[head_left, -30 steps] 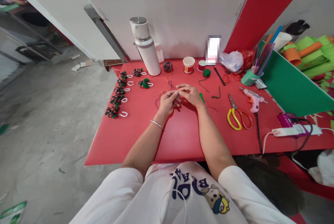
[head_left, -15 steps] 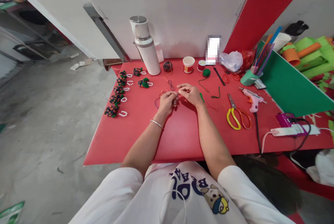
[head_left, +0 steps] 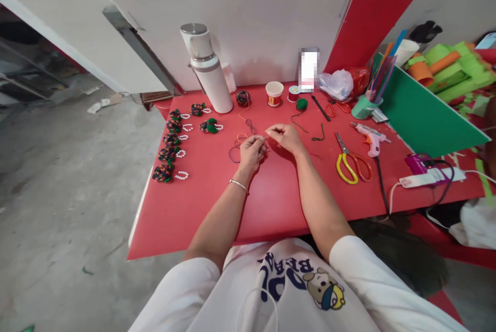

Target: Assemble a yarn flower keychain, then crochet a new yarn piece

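Observation:
My left hand is closed in a pinch over the red table, and multicoloured yarn trails on the table beside it. Just right of it, my right hand pinches too, fingertips pointing at the left ones with a small gap between. Whatever sits between the fingertips is too small to make out. Behind the hands lie a multicoloured yarn ball and a green yarn ball. A short green strand rests to the right.
Several yarn bundles with white bead loops line the left side. A white flask, a paper cup and a thread spool stand behind. Scissors, a glue gun and a power strip lie right.
The view has shifted a little to the right. My right fingertips have parted slightly from my left hand. The green piece beside my right wrist is no longer visible.

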Demonstrator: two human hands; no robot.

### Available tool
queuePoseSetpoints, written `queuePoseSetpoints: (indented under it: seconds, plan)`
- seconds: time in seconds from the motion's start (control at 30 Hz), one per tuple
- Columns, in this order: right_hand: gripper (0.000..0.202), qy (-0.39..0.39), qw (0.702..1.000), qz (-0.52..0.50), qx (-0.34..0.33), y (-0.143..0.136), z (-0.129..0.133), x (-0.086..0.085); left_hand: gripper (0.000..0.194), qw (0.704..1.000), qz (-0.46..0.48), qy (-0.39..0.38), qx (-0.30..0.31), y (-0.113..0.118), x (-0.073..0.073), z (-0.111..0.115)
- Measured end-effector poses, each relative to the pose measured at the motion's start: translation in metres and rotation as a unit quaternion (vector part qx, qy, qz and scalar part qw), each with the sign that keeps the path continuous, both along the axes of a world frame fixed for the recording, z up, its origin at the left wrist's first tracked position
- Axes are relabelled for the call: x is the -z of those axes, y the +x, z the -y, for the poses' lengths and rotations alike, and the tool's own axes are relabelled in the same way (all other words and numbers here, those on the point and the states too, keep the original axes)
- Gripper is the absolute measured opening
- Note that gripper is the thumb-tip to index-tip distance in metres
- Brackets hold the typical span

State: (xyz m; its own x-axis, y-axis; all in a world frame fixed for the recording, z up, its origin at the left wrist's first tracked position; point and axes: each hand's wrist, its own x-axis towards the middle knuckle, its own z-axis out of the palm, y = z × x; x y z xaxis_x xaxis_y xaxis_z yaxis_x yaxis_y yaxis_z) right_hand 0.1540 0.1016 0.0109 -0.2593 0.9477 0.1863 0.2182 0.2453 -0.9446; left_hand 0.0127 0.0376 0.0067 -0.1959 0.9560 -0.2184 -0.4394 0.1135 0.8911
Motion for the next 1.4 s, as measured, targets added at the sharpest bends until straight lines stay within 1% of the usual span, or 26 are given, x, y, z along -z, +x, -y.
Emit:
queuePoseSetpoints:
  seconds: [0.07, 0.13, 0.17, 0.2, 0.27, 0.33, 0.43, 0.5, 0.57, 0.67, 0.77, 0.83, 0.9, 0.97, 1.03, 1.07, 1.13, 1.27, 1.4]
  plan:
    - [0.023, 0.008, 0.995, 0.052, 0.088, 0.015, -0.005, 0.0, 0.031, 1.0, 0.0, -0.001, -0.001, 0.0, 0.0, -0.001]
    - [0.024, 0.022, 0.98, 0.094, 0.176, 0.035, -0.008, -0.002, 0.03, 1.0, 0.005, -0.001, 0.001, 0.001, 0.0, -0.001]
    - [0.025, 0.023, 0.972, 0.106, 0.209, 0.045, -0.008, -0.004, 0.03, 1.0, 0.008, 0.0, 0.002, 0.001, 0.0, -0.002]
    - [0.024, 0.017, 0.966, 0.128, 0.226, 0.055, -0.007, -0.005, 0.029, 1.0, 0.012, 0.001, 0.002, 0.002, 0.001, -0.002]
    - [0.019, -0.012, 0.953, 0.2, 0.227, 0.069, -0.002, -0.009, 0.027, 1.0, 0.018, 0.004, 0.002, 0.003, 0.001, -0.003]
    - [0.014, -0.048, 0.935, 0.275, 0.219, 0.074, 0.002, -0.01, 0.026, 1.0, 0.019, 0.0, 0.004, 0.004, 0.002, -0.004]
    - [0.018, -0.089, 0.904, 0.349, 0.231, 0.068, 0.004, -0.008, 0.03, 1.0, 0.016, -0.011, 0.004, 0.005, 0.002, -0.005]
    - [0.021, -0.107, 0.894, 0.363, 0.239, 0.063, 0.001, -0.003, 0.03, 1.0, 0.02, -0.012, 0.002, 0.005, 0.002, -0.005]
    - [0.023, -0.113, 0.9, 0.354, 0.23, 0.058, -0.002, 0.002, 0.028, 1.0, 0.024, -0.01, 0.003, 0.005, 0.002, -0.005]
    - [0.029, -0.098, 0.914, 0.34, 0.2, 0.053, -0.002, 0.006, 0.026, 1.0, 0.024, -0.01, 0.005, 0.005, 0.002, -0.005]
    - [0.026, -0.085, 0.917, 0.345, 0.182, 0.05, 0.003, 0.003, 0.026, 1.0, 0.024, -0.01, -0.001, 0.005, 0.003, -0.005]
    - [0.022, -0.085, 0.933, 0.308, 0.166, 0.048, 0.009, -0.003, 0.028, 1.0, 0.023, -0.006, -0.006, 0.005, 0.005, -0.006]
    - [0.02, -0.103, 0.964, 0.216, 0.112, 0.046, 0.015, -0.01, 0.029, 1.0, 0.017, -0.004, -0.01, 0.004, 0.007, -0.006]
    - [0.022, -0.137, 0.984, 0.11, 0.026, 0.045, 0.021, -0.016, 0.029, 1.0, 0.011, -0.004, -0.017, 0.003, 0.008, -0.007]
    - [0.029, -0.165, 0.984, 0.038, -0.051, 0.044, 0.025, -0.023, 0.029, 1.0, 0.008, -0.002, -0.025, 0.002, 0.008, -0.008]
    - [0.032, -0.172, 0.982, 0.021, -0.072, 0.043, 0.027, -0.025, 0.029, 1.0, 0.008, -0.001, -0.029, 0.001, 0.008, -0.009]
    - [0.034, -0.183, 0.98, 0.009, -0.083, 0.04, 0.029, -0.029, 0.029, 0.999, 0.005, 0.0, -0.034, 0.0, 0.007, -0.01]
    - [0.029, -0.188, 0.981, 0.015, -0.054, 0.036, 0.029, -0.032, 0.027, 0.999, 0.004, 0.006, -0.038, 0.0, 0.006, -0.01]
    - [0.021, -0.184, 0.982, 0.023, -0.035, 0.033, 0.028, -0.031, 0.03, 0.999, 0.001, 0.012, -0.033, 0.001, 0.008, -0.01]
